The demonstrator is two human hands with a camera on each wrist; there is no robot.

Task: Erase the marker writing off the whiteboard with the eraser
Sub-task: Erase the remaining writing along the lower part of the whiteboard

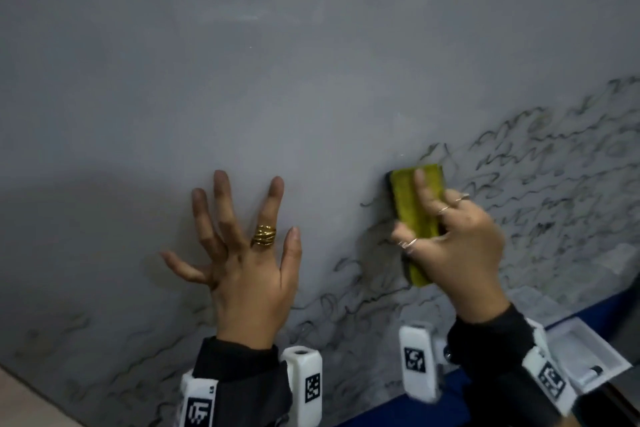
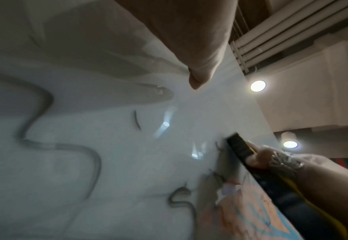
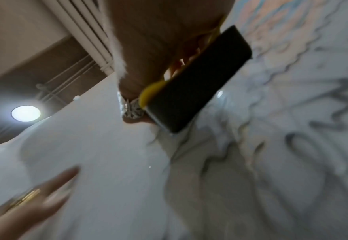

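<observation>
- The right hand gripped the eraser, thumb on one long edge and fingers over its yellow back, dark felt against the whiteboard.
- The eraser's long axis ran roughly 12 to 6 o'clock.
- Most remaining marker writing lay toward 3 o'clock of the eraser, some toward 6 and 7.
- The left hand rested flat on the board, fingers spread, at the eraser's 9 o'clock, holding nothing.

Honestly you can't read any of the writing, it's just smeared squiggles in every view. Your right hand hides the lower half of the eraser. The right wrist view is motion-blurred, and your left hand gets cut off at its near-left corner. The white tray runs off the right edge.
</observation>
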